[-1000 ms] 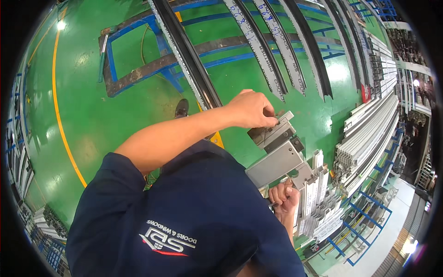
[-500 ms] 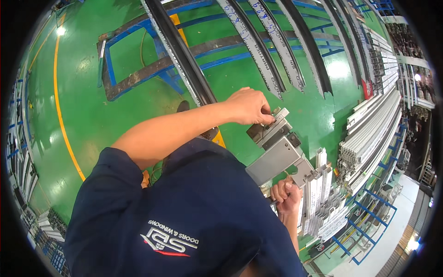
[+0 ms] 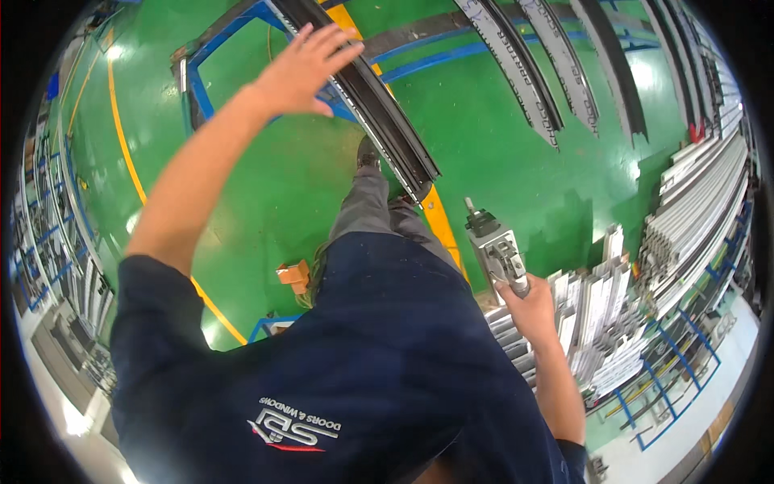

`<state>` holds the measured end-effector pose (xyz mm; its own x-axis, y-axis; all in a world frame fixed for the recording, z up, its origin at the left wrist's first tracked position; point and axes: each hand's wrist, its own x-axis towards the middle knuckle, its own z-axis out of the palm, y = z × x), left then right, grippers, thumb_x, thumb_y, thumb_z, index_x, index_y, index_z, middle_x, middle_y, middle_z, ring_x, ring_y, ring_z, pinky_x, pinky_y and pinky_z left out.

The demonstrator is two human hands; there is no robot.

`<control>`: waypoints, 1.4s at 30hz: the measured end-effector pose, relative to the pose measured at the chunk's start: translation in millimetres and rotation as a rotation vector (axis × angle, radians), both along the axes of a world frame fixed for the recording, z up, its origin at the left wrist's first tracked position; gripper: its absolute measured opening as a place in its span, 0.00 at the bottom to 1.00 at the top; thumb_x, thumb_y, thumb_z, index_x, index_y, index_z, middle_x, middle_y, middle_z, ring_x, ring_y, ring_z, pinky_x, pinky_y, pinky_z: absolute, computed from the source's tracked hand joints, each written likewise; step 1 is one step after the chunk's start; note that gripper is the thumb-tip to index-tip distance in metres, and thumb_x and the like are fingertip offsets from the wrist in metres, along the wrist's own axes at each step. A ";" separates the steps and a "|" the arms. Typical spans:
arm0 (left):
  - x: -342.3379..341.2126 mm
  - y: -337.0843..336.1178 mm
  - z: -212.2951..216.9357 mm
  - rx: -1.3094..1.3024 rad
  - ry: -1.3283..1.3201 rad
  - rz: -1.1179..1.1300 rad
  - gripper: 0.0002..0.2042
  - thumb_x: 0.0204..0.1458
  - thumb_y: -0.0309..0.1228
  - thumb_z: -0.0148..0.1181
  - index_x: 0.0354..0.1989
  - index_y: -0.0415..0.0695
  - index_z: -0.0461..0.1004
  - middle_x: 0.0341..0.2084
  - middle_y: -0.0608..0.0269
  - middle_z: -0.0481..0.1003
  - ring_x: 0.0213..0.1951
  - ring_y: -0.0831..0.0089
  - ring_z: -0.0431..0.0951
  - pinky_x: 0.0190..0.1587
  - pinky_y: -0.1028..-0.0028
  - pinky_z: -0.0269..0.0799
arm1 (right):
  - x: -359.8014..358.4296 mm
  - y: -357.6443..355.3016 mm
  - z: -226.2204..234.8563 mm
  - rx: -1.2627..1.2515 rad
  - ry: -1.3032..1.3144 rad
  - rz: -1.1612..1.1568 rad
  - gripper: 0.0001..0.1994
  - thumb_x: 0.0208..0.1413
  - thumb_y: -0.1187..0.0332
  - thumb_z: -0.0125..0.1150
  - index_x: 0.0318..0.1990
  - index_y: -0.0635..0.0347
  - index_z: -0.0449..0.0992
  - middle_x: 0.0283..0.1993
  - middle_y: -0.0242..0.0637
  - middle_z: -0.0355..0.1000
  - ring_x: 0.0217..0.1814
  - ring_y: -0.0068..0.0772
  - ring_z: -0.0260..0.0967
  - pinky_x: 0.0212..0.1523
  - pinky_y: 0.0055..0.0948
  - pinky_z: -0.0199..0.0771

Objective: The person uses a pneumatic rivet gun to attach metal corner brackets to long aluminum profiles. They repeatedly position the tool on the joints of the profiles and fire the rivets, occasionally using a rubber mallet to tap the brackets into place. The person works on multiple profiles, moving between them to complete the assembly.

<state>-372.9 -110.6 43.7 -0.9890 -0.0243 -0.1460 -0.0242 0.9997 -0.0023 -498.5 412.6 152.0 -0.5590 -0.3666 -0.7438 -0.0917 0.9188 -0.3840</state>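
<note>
My left hand [image 3: 306, 71] reaches out with its fingers spread over a long black metal profile [image 3: 379, 109]; I cannot tell whether it touches the profile. A printed film strip runs along the profile's edge, and its near end sits just past my feet. Lower on the right, my right hand [image 3: 528, 306] is wrapped round the handle of a grey metal tool [image 3: 493, 244]. This tool has a blocky body, a black part at its far end and a short metal rod sticking out there. What kind of tool it is cannot be made out.
More black profiles [image 3: 536, 77] with printed film lie across blue support frames [image 3: 427, 63]. Stacks of light metal profiles [image 3: 697, 214] stand on the right, with upright white ones [image 3: 601, 323] beside my right arm. An orange-brown box [image 3: 293, 276] sits on the green floor [image 3: 258, 218].
My left hand has left the grey tool and moved up and left to the black profile, fingers now spread. The tool has turned in my right hand, its rod end pointing away from me.
</note>
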 end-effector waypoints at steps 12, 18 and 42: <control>-72.1 -97.8 -53.3 0.271 -0.046 -0.464 0.47 0.31 0.41 0.86 0.64 0.41 0.69 0.56 0.56 0.72 0.61 0.53 0.72 0.69 0.58 0.68 | -2.1 -77.4 11.9 0.158 -0.280 0.055 0.13 0.56 0.63 0.72 0.45 0.58 0.86 0.32 0.53 0.81 0.38 0.58 0.81 0.42 0.47 0.80; -78.3 -95.9 -44.5 0.281 -0.064 -0.457 0.49 0.27 0.41 0.87 0.63 0.41 0.70 0.57 0.57 0.73 0.61 0.55 0.72 0.68 0.58 0.68 | -0.5 -81.5 16.4 0.085 -0.291 0.001 0.11 0.54 0.66 0.72 0.37 0.65 0.82 0.24 0.53 0.74 0.25 0.54 0.75 0.33 0.43 0.75; -79.6 -93.5 -45.0 0.292 -0.015 -0.447 0.48 0.26 0.42 0.86 0.62 0.41 0.71 0.56 0.58 0.73 0.60 0.57 0.73 0.69 0.58 0.67 | 2.2 -95.8 2.7 0.119 -0.252 0.150 0.14 0.48 0.63 0.76 0.40 0.57 0.84 0.33 0.53 0.81 0.42 0.61 0.80 0.45 0.51 0.80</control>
